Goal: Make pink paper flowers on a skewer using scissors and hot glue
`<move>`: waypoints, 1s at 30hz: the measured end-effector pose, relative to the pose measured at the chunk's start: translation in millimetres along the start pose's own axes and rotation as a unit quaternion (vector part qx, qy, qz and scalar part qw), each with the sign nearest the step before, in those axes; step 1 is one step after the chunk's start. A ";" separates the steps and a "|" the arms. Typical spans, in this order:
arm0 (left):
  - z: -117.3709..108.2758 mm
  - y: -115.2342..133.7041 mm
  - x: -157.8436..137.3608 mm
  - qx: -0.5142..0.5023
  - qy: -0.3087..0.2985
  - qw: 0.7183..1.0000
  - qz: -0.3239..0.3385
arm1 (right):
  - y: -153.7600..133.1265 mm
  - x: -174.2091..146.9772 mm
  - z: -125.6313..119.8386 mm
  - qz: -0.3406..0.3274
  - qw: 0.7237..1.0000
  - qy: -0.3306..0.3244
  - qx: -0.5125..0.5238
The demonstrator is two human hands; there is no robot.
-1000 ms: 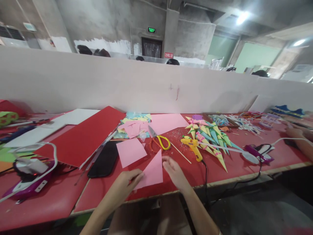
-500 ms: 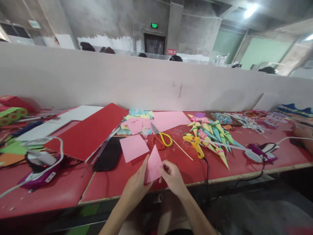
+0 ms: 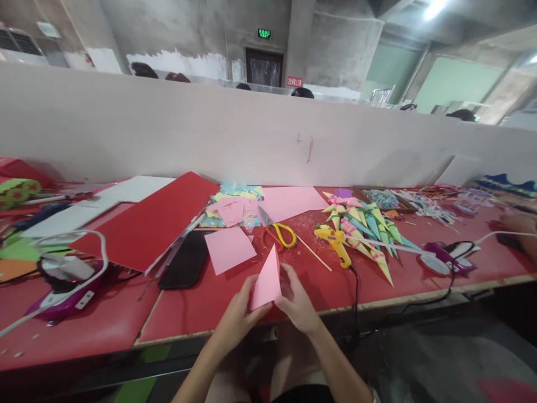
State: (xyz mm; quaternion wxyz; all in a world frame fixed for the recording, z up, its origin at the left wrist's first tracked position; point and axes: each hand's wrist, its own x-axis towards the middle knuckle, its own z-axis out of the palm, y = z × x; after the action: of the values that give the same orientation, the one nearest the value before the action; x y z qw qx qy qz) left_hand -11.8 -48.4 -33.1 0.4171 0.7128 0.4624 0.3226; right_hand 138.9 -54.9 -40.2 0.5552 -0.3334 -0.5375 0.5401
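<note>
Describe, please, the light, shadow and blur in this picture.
Head view: ceiling lamp blown out to white; head view: soft shadow on the white partition, toward the right; head view: pink paper clearly outlined, co-worker's hand at the right edge blurry.

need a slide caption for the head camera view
Left hand and right hand holding pink paper at a red table, scissors beyond.

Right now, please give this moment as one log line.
left hand: holds bent pink paper; right hand: at its edge; beyond: scissors, flat pink sheet

bare hands (image 3: pixel 298 305) and forearms (image 3: pixel 201 361); black cloth (image 3: pixel 302 394), perhaps shorts, shows at the bottom edge.
</note>
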 end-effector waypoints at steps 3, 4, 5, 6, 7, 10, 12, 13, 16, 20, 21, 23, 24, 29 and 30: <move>-0.1 0.4 -0.3 -0.019 -0.006 1.000 0.005 | 3.6 0.2 1.2 -0.019 0.999 0.013 -0.021; -0.1 0.8 -0.6 -0.025 -0.009 1.000 0.010 | 3.8 0.3 1.9 -0.023 0.999 0.020 -0.031; -0.1 1.2 -0.9 -0.029 -0.012 0.999 0.015 | 3.4 0.4 2.5 -0.026 0.998 0.029 -0.043; -0.1 1.5 -1.2 -0.030 -0.014 0.999 0.017 | 2.6 0.5 3.0 -0.031 0.997 0.039 -0.057; -0.1 1.5 -1.6 -0.029 -0.014 0.999 0.015 | 1.3 0.3 3.2 -0.040 0.995 0.049 -0.074; 0.3 0.0 -2.3 -0.015 -0.007 1.000 -0.001 | -4.2 -0.7 2.2 -0.096 0.983 0.060 -0.144; 0.7 -1.4 -2.4 -0.007 0.005 1.000 -0.009 | -7.7 -1.5 0.1 -0.135 0.968 0.051 -0.204; 0.8 -1.8 -2.4 -0.005 0.010 1.000 -0.012 | -9.1 -1.9 -1.0 -0.147 0.960 0.044 -0.233; 0.7 -1.1 -2.4 -0.021 0.015 1.000 -0.012 | -11.6 -2.6 -3.8 -0.165 0.942 0.032 -0.291; -0.2 1.2 -3.0 -0.121 0.006 0.993 -0.005 | -12.9 -4.0 -4.1 -0.176 0.931 0.084 -0.308; -0.3 1.4 -3.1 -0.149 0.005 0.989 -0.006 | -13.5 -4.3 -3.6 -0.178 0.929 0.087 -0.314; -0.5 1.5 -3.1 -0.179 0.004 0.984 -0.016 | -14.9 -4.8 -2.7 -0.183 0.922 0.068 -0.335; -0.5 1.7 -2.9 -0.182 0.006 0.983 -0.020 | -15.7 -4.8 -2.2 -0.187 0.918 0.057 -0.346; -2.2 4.2 -2.7 -0.155 0.003 0.988 -0.018 | -16.8 -4.0 -2.6 -0.206 0.899 0.062 -0.381; -2.9 4.6 -3.0 -0.153 -0.004 0.988 -0.018 | -16.3 -4.2 -3.2 -0.208 0.892 0.054 -0.398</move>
State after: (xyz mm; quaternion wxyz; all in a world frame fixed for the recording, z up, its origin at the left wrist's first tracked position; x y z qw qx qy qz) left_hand -13.6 -51.4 -27.9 0.5287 0.6333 0.4191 0.3791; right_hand 146.6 -61.5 -26.3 0.5038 -0.4359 -0.7336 0.1341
